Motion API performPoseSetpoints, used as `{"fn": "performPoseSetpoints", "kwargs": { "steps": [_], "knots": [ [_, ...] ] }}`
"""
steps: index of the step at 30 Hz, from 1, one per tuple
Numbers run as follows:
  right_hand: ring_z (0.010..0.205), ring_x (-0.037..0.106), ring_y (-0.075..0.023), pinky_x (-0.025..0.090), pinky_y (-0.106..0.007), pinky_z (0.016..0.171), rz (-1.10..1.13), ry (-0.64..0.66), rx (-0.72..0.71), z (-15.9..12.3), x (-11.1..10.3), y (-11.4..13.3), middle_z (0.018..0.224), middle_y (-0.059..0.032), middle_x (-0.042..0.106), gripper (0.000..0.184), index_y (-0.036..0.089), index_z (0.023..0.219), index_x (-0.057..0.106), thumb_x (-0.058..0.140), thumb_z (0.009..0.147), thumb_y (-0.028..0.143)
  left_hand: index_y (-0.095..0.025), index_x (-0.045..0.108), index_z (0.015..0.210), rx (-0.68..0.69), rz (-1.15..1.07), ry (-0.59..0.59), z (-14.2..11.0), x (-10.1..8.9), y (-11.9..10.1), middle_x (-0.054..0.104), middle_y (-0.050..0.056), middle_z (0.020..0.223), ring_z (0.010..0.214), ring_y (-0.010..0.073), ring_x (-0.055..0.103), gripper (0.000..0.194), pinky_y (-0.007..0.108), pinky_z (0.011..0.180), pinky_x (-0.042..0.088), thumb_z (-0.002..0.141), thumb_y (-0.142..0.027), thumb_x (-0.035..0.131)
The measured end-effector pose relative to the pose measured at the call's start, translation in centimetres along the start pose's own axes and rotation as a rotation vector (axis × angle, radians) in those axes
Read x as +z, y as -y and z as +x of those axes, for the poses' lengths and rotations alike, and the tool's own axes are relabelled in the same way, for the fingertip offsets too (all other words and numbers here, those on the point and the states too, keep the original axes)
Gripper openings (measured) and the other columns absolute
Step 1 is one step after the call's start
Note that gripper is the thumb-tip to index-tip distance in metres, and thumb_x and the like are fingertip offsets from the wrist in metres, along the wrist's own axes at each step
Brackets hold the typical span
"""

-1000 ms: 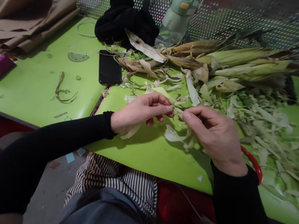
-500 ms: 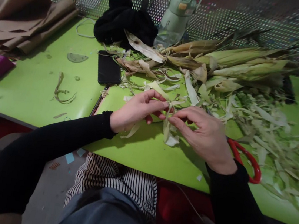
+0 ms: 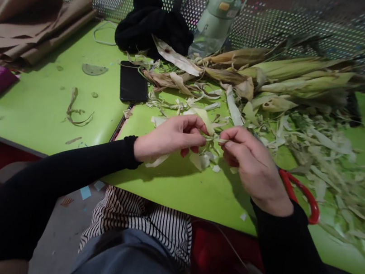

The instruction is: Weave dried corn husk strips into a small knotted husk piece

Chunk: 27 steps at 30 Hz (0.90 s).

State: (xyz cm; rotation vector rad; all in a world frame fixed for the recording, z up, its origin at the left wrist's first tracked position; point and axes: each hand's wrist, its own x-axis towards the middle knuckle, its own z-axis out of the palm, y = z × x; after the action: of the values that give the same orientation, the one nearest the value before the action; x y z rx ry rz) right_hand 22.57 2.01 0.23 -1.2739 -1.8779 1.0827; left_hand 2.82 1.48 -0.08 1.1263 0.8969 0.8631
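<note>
- Your left hand (image 3: 174, 138) and right hand (image 3: 252, 168) pinch a thin corn-husk strip (image 3: 215, 139) between them, above the table (image 3: 167, 190).
- The lidded water bottle (image 3: 215, 23) stands behind the corn husks (image 3: 297, 76); you cannot make out its contents.

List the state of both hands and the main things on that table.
Left hand: pinching a husk strip
Right hand: pinching the same husk strip
Husk strip: held between both hands' fingertips
Red scissors handle: lying down, partly covered; blades hidden
Smartphone: flat, screen dark
Water bottle: upright
Black cloth: bunched up
Corn husks: piled
Husk shreds: scattered
</note>
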Motion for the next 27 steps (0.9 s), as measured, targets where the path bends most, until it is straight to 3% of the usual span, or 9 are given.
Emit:
{"fn": "performPoseSetpoints", "kwargs": {
  "steps": [6, 11, 14, 17, 21, 24, 27],
  "knots": [
    [0.046, 0.03, -0.0101, 0.021, -0.026, 0.044, 0.174, -0.008, 0.069, -0.1, 0.1, 0.0, 0.055, 0.0063, 0.035, 0.01, 0.022, 0.079, 0.056, 0.052, 0.087, 0.019, -0.014, 0.055, 0.08, -0.01, -0.026, 0.055, 0.0, -0.1, -0.1, 0.055, -0.007, 0.06, 0.05, 0.0018, 0.051, 0.012, 0.015, 0.05, 0.04, 0.087, -0.003, 0.057],
    [0.047, 0.032, -0.0102, 0.023, -0.026, 0.044, 0.162, -0.019, 0.04, 0.2, 0.5, -0.5, 0.056, 0.0064, 0.038, 0.011, 0.022, 0.086, 0.059, 0.054, 0.094, 0.028, -0.014, 0.055, 0.087, -0.012, -0.1, 0.088, -0.1, -0.2, 0.0, 0.063, -0.002, 0.076, 0.066, 0.0062, 0.064, 0.006, 0.016, 0.052, 0.045, 0.091, -0.011, 0.058],
    [0.055, 0.043, -0.0125, 0.033, -0.027, 0.05, 0.046, -0.08, -0.082, 0.4, 0.7, -0.8, 0.066, 0.0038, 0.049, 0.01, 0.023, 0.093, 0.061, 0.057, 0.095, 0.033, -0.014, 0.055, 0.097, -0.017, -0.112, 0.088, -0.1, -0.1, -0.1, 0.065, -0.001, 0.077, 0.071, 0.0092, 0.068, 0.007, 0.018, 0.054, 0.048, 0.092, -0.015, 0.06],
    [0.078, 0.058, -0.019, 0.047, -0.034, 0.069, -0.172, -0.268, -0.34, 0.3, 0.9, -0.7, 0.09, -0.0034, 0.061, 0.01, 0.024, 0.096, 0.061, 0.065, 0.091, 0.032, -0.015, 0.052, 0.094, -0.014, -0.104, 0.058, 0.0, -0.1, -0.1, 0.067, 0.0, 0.075, 0.07, 0.0091, 0.068, 0.008, 0.017, 0.054, 0.048, 0.093, -0.015, 0.06],
    [0.087, 0.06, -0.0259, 0.048, -0.04, 0.076, -0.536, -0.361, -0.636, 0.0, 1.2, -0.5, 0.087, -0.0065, 0.061, 0.014, 0.024, 0.086, 0.064, 0.073, 0.087, 0.034, -0.015, 0.05, 0.091, 0.019, -0.073, 0.011, 0.2, -0.2, 0.2, 0.066, -0.002, 0.072, 0.063, 0.0068, 0.066, 0.009, 0.014, 0.05, 0.046, 0.095, -0.016, 0.058],
    [0.085, 0.063, -0.0259, 0.049, -0.041, 0.075, -0.591, -0.349, -0.66, -0.1, 1.6, -0.4, 0.086, -0.0071, 0.065, 0.01, 0.024, 0.082, 0.064, 0.071, 0.088, 0.028, -0.015, 0.052, 0.092, 0.043, -0.012, -0.016, 0.2, -0.1, 0.3, 0.063, -0.004, 0.068, 0.06, 0.0059, 0.065, 0.008, 0.013, 0.047, 0.044, 0.094, -0.016, 0.06],
    [0.085, 0.066, -0.025, 0.051, -0.042, 0.077, -0.525, -0.351, -0.586, -0.1, 1.7, -0.3, 0.089, -0.0067, 0.07, 0.01, 0.024, 0.082, 0.061, 0.064, 0.091, 0.021, -0.015, 0.053, 0.091, 0.024, 0.035, -0.044, 0.2, -0.1, 0.3, 0.067, -0.001, 0.075, 0.062, 0.006, 0.067, 0.008, 0.012, 0.046, 0.041, 0.094, -0.017, 0.06]
  ]
}}
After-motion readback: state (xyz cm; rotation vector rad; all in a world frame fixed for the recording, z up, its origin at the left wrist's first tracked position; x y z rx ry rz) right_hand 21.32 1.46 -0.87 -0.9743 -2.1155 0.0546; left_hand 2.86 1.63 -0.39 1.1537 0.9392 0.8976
